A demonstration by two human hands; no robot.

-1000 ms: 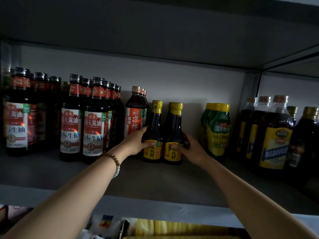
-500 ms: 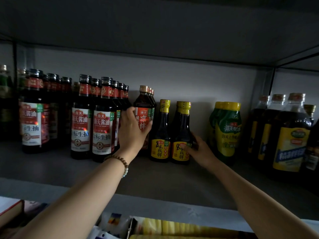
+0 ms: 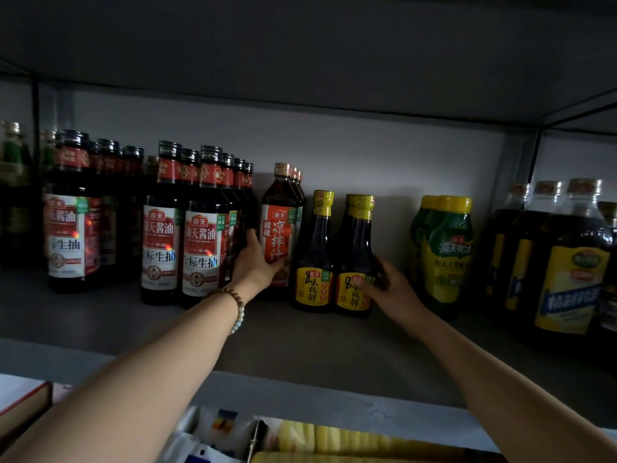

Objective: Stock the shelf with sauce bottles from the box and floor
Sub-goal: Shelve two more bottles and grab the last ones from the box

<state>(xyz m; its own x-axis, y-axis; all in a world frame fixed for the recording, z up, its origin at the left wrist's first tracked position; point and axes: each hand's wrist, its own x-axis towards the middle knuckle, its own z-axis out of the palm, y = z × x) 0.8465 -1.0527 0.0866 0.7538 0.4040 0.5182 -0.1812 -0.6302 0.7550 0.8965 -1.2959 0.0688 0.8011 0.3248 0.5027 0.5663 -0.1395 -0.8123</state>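
Observation:
On the grey shelf (image 3: pixel 300 345) stand two small dark sauce bottles with yellow caps and yellow labels. My right hand (image 3: pixel 389 289) grips the lower body of the right yellow-capped bottle (image 3: pixel 357 248). The left yellow-capped bottle (image 3: pixel 315 252) stands free beside it. My left hand (image 3: pixel 255 265), with a bead bracelet on the wrist, wraps around the base of a taller bottle with an orange-red label (image 3: pixel 280 225), which heads a short row going back.
Rows of tall soy sauce bottles with red-and-white labels (image 3: pixel 203 235) fill the left. Green-yellow squeeze bottles (image 3: pixel 447 252) and large dark jugs (image 3: pixel 567 262) stand at the right. Another shelf board (image 3: pixel 300 51) hangs overhead. Packaged goods (image 3: pixel 334 439) lie below the shelf's front edge.
My left hand let go of the left yellow-capped bottle and moved left onto the orange-labelled bottle. My right hand stays on the right yellow-capped bottle. The view shifted slightly left.

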